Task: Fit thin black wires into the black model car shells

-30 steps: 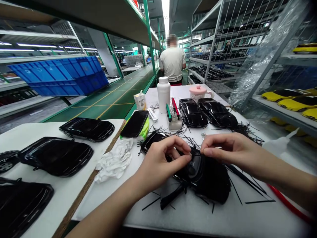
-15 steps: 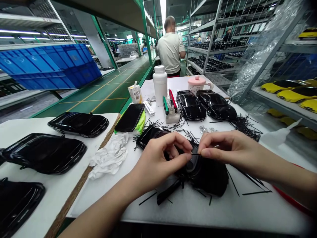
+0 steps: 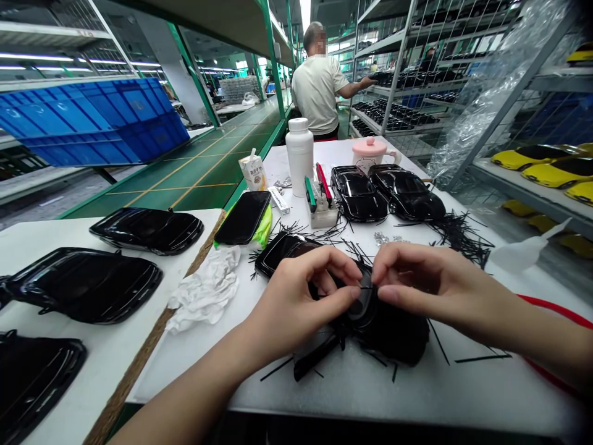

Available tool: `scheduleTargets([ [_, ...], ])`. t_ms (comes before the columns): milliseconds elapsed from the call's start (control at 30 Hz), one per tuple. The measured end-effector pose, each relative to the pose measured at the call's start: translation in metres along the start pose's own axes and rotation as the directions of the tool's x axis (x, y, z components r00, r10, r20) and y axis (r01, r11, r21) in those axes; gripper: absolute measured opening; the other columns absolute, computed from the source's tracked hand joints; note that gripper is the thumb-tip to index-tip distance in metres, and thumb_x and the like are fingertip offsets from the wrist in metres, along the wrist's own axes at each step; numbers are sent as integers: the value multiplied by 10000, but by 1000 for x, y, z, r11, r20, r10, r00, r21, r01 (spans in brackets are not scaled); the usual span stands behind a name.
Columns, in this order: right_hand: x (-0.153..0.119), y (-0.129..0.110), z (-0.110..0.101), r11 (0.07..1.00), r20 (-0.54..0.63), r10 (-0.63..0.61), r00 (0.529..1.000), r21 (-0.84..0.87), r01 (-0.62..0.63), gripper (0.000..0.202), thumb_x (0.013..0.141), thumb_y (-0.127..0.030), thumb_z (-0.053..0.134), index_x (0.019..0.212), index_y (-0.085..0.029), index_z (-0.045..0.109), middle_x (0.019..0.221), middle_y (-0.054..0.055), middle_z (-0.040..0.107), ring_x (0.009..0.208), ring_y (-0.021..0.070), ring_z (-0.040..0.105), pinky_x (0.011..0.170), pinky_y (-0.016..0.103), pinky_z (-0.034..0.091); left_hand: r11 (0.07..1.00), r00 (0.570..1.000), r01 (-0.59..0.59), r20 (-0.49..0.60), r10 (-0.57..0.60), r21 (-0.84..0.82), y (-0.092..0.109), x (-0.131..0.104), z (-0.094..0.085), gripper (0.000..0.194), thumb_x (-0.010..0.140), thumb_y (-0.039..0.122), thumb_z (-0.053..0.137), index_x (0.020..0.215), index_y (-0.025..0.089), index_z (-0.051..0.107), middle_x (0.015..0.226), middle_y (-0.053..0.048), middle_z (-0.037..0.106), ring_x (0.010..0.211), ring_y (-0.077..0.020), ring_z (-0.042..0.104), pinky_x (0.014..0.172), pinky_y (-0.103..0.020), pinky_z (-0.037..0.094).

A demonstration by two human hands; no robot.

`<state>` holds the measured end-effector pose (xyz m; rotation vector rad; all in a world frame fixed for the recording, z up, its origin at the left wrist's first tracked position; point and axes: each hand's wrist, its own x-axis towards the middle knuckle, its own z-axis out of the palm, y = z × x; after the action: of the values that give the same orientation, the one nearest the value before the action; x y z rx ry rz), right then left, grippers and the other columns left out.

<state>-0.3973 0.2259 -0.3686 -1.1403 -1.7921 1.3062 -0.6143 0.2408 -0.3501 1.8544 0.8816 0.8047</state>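
Observation:
My left hand [image 3: 310,293] is closed, thumb and forefinger pinching a thin black strip [image 3: 366,288]. A short end of the strip sticks out to the right of those fingertips. Just beyond that end is my right hand [image 3: 417,281], its thumb and forefinger slightly apart with nothing visible between them. Under both hands lies a black model car [image 3: 393,337] with an opened part [image 3: 317,357] sticking out at the near side. My hands and their shadow hide much of its middle.
Loose black strips [image 3: 463,238] lie in a heap at the right. Two black model cars [image 3: 410,194], a white bottle [image 3: 300,157], a pen holder [image 3: 323,216], a phone [image 3: 243,217] and crumpled tissue [image 3: 206,290] surround the work. More black cars [image 3: 92,284] stand left. A person [image 3: 317,86] reaches toward a rack.
My right fingertips have parted and let go of the strip's right end. My left hand keeps its pinch. The person at the back has stretched an arm to the rack.

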Motion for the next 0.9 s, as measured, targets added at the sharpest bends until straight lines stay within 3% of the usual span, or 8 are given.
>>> scheduleTargets([
  [133, -3, 0, 3, 978, -65, -107, 992, -185, 93, 181, 919, -380, 637, 811, -234, 645, 674, -24, 534, 597, 127, 443, 536, 266, 328, 994, 997, -71, 5, 71, 88, -1, -2, 1, 108, 827, 114, 702, 912, 150, 645, 796, 41, 662, 626, -39, 570, 597, -144, 458],
  [300, -5, 1, 5, 961, -70, -193, 979, -215, 174, 192, 933, -391, 627, 815, -244, 663, 707, -17, 608, 636, 136, 519, 558, 261, 370, 952, 965, -253, -32, 262, 170, -3, -4, 5, 111, 824, 88, 692, 914, 134, 647, 820, 19, 692, 729, -56, 621, 688, -125, 494],
  [567, -7, -1, 8, 979, -40, -157, 987, -139, 150, 151, 943, -342, 614, 840, -238, 654, 698, -21, 606, 628, 124, 526, 547, 231, 389, 932, 961, -264, -17, 277, 250, 0, -6, 4, 114, 800, 53, 652, 853, 143, 606, 764, 38, 653, 689, -49, 594, 667, -120, 478],
  [733, -8, -5, 8, 992, -18, -118, 993, -39, 117, 216, 947, -409, 598, 844, -223, 636, 714, -3, 588, 632, 131, 518, 545, 232, 401, 885, 972, -230, 59, 226, 405, 3, -7, -10, 94, 823, 79, 622, 854, 163, 594, 815, 35, 654, 746, -73, 600, 701, -170, 465],
  [900, -7, -5, 7, 998, 19, -51, 999, 48, 50, 258, 911, -448, 632, 814, -209, 623, 668, -2, 552, 573, 123, 474, 479, 226, 369, 768, 991, -52, 126, -38, 638, 7, -15, -40, 122, 803, 96, 586, 855, 202, 558, 818, 39, 622, 740, -130, 572, 651, -254, 410],
])
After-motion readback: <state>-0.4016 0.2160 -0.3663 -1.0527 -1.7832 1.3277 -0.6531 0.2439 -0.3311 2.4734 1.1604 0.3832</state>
